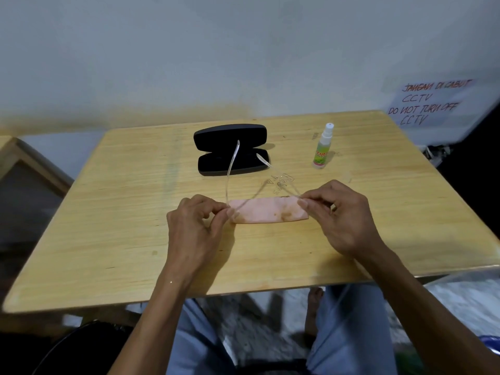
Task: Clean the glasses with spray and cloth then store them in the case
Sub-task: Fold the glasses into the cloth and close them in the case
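I hold a pair of clear-framed glasses (232,169) above the wooden table (113,212), temples unfolded and pointing away from me. My left hand (194,226) pinches the left end of the frame, and my right hand (338,215) pinches the right end. Under the glasses a folded pink cloth (270,211) with brown stains lies flat on the table. Behind it an open black glasses case (231,150) sits with nothing inside. A small spray bottle (323,147) with a white nozzle and green label stands upright to the right of the case.
A white wall rises behind the table's far edge. A paper sign (430,104) with red handwriting hangs at the right. A second wooden piece of furniture (24,163) stands at the left. My knees and the floor show below the near edge.
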Tool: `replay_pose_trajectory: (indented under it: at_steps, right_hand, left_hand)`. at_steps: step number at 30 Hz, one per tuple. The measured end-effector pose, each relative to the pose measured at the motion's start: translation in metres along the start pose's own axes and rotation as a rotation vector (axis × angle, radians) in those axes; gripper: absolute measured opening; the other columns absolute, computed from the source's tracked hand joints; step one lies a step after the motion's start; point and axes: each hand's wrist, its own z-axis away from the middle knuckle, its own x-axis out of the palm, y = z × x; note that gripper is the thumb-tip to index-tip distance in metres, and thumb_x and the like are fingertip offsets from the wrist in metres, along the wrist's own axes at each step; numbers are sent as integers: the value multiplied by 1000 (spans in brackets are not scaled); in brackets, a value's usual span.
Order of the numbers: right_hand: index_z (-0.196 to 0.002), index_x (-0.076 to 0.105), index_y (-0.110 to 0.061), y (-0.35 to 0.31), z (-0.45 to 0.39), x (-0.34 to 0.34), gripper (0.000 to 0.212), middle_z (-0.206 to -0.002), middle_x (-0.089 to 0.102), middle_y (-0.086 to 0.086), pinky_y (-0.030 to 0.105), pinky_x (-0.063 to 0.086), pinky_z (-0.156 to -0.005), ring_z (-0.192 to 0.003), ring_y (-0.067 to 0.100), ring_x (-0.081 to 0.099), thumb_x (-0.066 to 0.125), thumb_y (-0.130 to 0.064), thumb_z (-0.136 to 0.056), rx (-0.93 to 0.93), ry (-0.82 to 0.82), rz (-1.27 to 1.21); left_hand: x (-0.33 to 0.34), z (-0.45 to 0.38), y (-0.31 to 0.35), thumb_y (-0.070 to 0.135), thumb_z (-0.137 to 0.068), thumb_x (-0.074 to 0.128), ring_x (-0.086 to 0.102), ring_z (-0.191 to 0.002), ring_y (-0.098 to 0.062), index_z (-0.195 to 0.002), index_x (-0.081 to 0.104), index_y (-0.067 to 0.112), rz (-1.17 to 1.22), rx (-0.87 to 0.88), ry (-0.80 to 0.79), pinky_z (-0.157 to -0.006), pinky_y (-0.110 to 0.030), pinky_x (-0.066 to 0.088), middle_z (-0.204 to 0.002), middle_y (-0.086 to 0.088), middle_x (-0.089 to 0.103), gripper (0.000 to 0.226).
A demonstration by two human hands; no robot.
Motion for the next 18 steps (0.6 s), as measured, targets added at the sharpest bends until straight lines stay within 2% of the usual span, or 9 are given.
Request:
replay_pose_trajectory:
  at_steps: [3,6,9,11,13,15,18]
  right_hand:
    - [-95,78,-17,-4,-3,0,7,-85,62,-4,37,50,-62,-71,14,59,72,-18,-92,-69,-81,135]
    - [-96,76,-23,-13,-5,3,15,-92,59,-12,27,41,-56,-79,5,55,61,-27,-99,-109,-178,336]
    - [-98,76,-23,-15,-6,3,22,-96,59,-10,24,34,-55,-88,9,57,55,-31,-101,-149,-230,451]
    - [-97,77,-22,-13,-7,4,22,-94,60,-9,22,31,-55,-88,10,56,57,-32,-100,-143,-224,447]
    - [-92,78,-19,-12,-6,7,18,-88,60,-8,27,39,-57,-82,9,57,66,-32,-94,-122,-184,392]
    - [-86,80,-17,-12,-2,8,12,-81,61,-6,33,46,-56,-71,11,58,77,-29,-86,-122,-107,294]
    - [-84,80,-12,-13,9,4,16,-75,61,-3,34,47,-52,-60,15,55,86,-26,-77,-148,12,142]
  left_hand:
    - [2,1,0,29,-85,73,56,-82,-17,-85,79,22,-4,5,-6,-79,-51,49,-82,14,63,10]
    - [3,1,-1,28,-85,72,57,-83,-19,-85,78,21,-36,30,-3,-80,-52,49,-85,7,69,9]
    - [2,-1,0,29,-86,72,56,-81,-16,-85,78,21,-99,92,16,-81,-45,45,-85,7,70,10]
    - [2,-2,4,31,-87,70,53,-83,-14,-86,78,23,-164,133,25,-81,-34,30,-85,10,68,11]
    - [2,-3,8,33,-87,70,54,-84,-16,-87,78,25,-228,176,19,-78,-31,21,-85,11,67,11]
    - [4,-3,11,35,-86,70,55,-84,-18,-85,79,26,-285,221,-8,-78,-33,22,-83,11,68,12]
    - [6,-3,14,36,-84,72,56,-82,-21,-83,80,25,-333,265,-43,-78,-34,23,-81,10,69,13]
